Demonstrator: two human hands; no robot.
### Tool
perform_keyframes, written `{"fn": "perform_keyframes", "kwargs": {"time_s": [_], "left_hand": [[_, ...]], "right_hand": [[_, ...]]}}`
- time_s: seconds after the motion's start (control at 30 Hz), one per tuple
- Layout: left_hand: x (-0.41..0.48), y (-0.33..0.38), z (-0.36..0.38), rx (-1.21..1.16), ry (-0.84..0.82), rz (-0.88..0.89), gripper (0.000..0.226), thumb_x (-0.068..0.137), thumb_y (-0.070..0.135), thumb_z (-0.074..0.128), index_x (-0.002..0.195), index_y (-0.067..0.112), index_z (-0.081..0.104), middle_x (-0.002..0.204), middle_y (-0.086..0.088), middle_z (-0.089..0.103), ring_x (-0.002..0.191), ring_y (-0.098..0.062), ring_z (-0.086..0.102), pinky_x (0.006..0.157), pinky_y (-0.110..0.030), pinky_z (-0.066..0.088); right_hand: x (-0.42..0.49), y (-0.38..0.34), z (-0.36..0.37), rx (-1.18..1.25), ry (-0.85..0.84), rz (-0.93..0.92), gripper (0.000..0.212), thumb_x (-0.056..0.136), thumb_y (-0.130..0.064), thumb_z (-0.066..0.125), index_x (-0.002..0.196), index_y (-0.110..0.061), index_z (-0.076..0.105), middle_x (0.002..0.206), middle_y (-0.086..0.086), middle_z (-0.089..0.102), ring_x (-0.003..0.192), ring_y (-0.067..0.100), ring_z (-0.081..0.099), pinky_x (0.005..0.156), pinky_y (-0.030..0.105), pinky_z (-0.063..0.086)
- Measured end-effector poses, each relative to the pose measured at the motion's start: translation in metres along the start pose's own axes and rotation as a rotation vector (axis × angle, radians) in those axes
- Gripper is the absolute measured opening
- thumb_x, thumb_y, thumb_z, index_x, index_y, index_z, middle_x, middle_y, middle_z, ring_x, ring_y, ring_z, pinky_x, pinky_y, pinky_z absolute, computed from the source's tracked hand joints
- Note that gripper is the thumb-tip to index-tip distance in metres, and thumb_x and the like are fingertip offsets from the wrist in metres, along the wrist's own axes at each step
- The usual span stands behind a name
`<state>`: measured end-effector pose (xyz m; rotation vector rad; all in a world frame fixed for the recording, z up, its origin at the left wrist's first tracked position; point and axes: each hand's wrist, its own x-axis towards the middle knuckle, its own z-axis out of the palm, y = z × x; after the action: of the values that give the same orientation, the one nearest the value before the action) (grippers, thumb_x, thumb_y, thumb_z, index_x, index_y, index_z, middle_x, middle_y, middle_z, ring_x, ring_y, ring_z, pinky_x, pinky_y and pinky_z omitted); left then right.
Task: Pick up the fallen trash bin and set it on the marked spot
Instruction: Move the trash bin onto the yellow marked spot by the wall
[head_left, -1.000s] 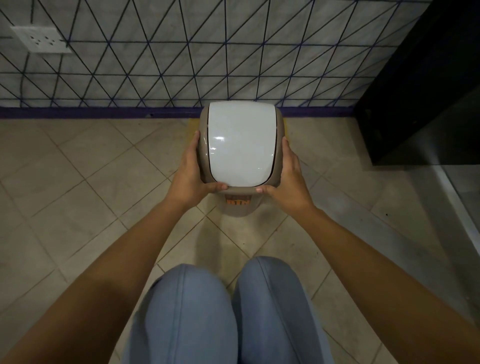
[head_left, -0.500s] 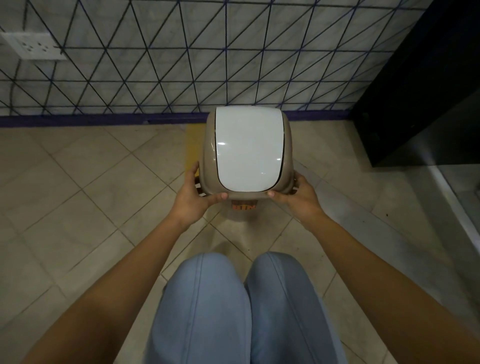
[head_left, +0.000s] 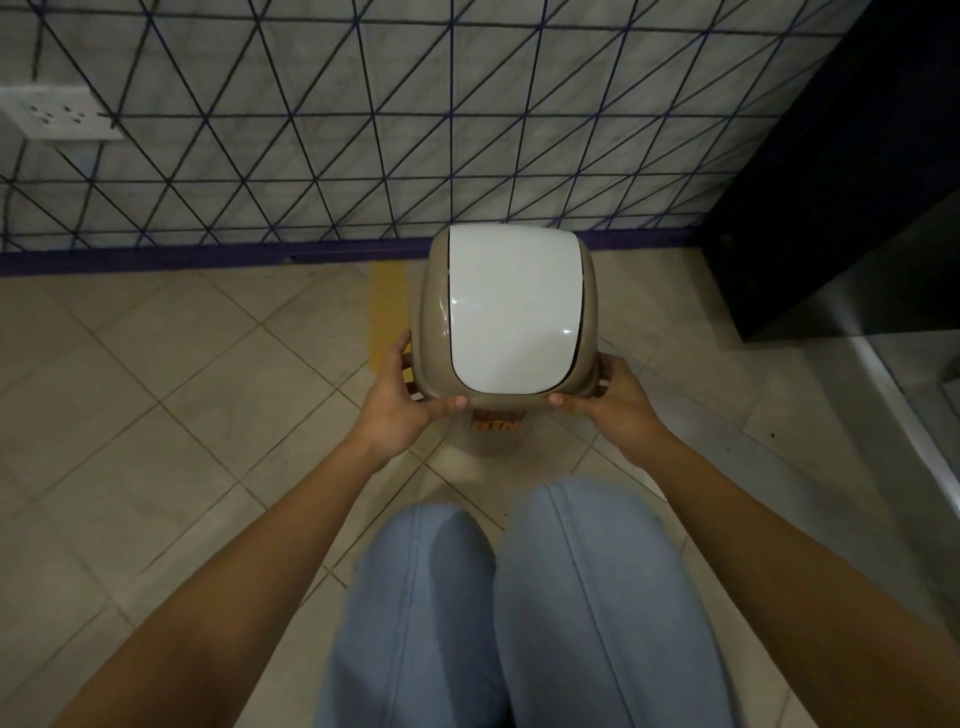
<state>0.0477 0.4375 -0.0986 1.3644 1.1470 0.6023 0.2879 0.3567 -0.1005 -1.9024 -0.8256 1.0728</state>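
Two hands on the trash bin (head_left: 509, 364), one each side of its near rim. Left hand (head_left: 397, 410): fingers (head_left: 402, 348) wrapped around the bin's left edge, thumb pressed along the front lip, grasping the bin. Right hand (head_left: 621, 402): thumb on the front lip, other fingers mostly hidden behind the bin's right side, so it reads as grasping the bin too.

Bin upright, tan body with a glossy white swing lid (head_left: 514, 312) facing the camera, orange label (head_left: 496, 421) just below the front lip between the two thumbs. Base hidden under the lid, cannot tell if it touches the floor. Bin sits close to the wall, right beside a yellow strip (head_left: 387, 312) on the floor that runs out from the baseboard; the bin covers whatever lies to the strip's right.

Both forearms bare, reaching forward over knees (head_left: 519, 597) in light blue trousers, person crouched.

Floor (head_left: 171, 395): beige square tiles laid diagonally, pale grout, dim light. Wall (head_left: 363, 119): pale marbled tiles with a dark triangular line pattern, purple baseboard (head_left: 208, 257) along the bottom. White socket plate (head_left: 60, 114) on the wall at far left. Dark cabinet or panel (head_left: 841, 182) at right, with a pale raised ledge (head_left: 914, 415) running along the floor's right edge.
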Motion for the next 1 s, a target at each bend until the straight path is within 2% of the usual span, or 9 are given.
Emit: {"fn": "perform_keyframes", "kwargs": {"time_s": [0.13, 0.23, 0.33, 0.77, 1.0], "left_hand": [[0.009, -0.001, -0.001, -0.044, -0.012, -0.001, 0.103, 0.065, 0.017, 0.082, 0.145, 0.025, 0.016, 0.131, 0.003, 0.042, 0.106, -0.009, 0.049, 0.064, -0.006, 0.047], [0.012, -0.004, -0.001, -0.046, -0.011, -0.002, 0.104, 0.065, 0.017, 0.082, 0.144, 0.024, 0.015, 0.134, 0.003, 0.040, 0.114, -0.016, 0.048, 0.070, -0.011, 0.048], [0.015, -0.004, 0.001, -0.079, -0.004, 0.001, 0.104, 0.065, 0.016, 0.082, 0.144, 0.024, 0.015, 0.134, 0.006, 0.040, 0.115, -0.015, 0.046, 0.073, -0.013, 0.047], [0.030, 0.008, 0.007, -0.097, -0.016, 0.031, 0.099, 0.070, 0.016, 0.078, 0.144, 0.024, 0.012, 0.136, 0.011, 0.034, 0.119, -0.013, 0.040, 0.079, -0.012, 0.042], [0.029, 0.006, 0.008, -0.107, -0.014, 0.036, 0.098, 0.071, 0.015, 0.077, 0.144, 0.025, 0.012, 0.136, 0.010, 0.035, 0.112, -0.006, 0.043, 0.069, -0.004, 0.045]], "right_hand": [[0.009, -0.002, -0.003, 0.022, -0.034, -0.002, 0.091, 0.062, -0.021, 0.084, 0.136, -0.010, 0.032, 0.134, 0.005, 0.046, 0.110, 0.013, 0.048, 0.088, 0.025, 0.041], [0.012, 0.000, -0.002, 0.032, -0.041, -0.007, 0.092, 0.061, -0.022, 0.084, 0.136, -0.011, 0.031, 0.136, 0.005, 0.045, 0.114, 0.015, 0.047, 0.095, 0.028, 0.042], [0.017, -0.005, -0.005, 0.034, -0.058, -0.006, 0.095, 0.060, -0.022, 0.084, 0.137, -0.010, 0.030, 0.138, 0.006, 0.043, 0.117, 0.016, 0.047, 0.101, 0.034, 0.042], [0.033, -0.015, -0.012, 0.056, -0.086, -0.033, 0.088, 0.065, -0.017, 0.081, 0.136, -0.006, 0.032, 0.136, 0.008, 0.046, 0.118, 0.018, 0.048, 0.101, 0.034, 0.042], [0.035, -0.015, -0.012, 0.034, -0.081, -0.038, 0.089, 0.063, -0.021, 0.083, 0.135, -0.008, 0.032, 0.133, 0.006, 0.046, 0.117, 0.018, 0.049, 0.102, 0.036, 0.043]]}}
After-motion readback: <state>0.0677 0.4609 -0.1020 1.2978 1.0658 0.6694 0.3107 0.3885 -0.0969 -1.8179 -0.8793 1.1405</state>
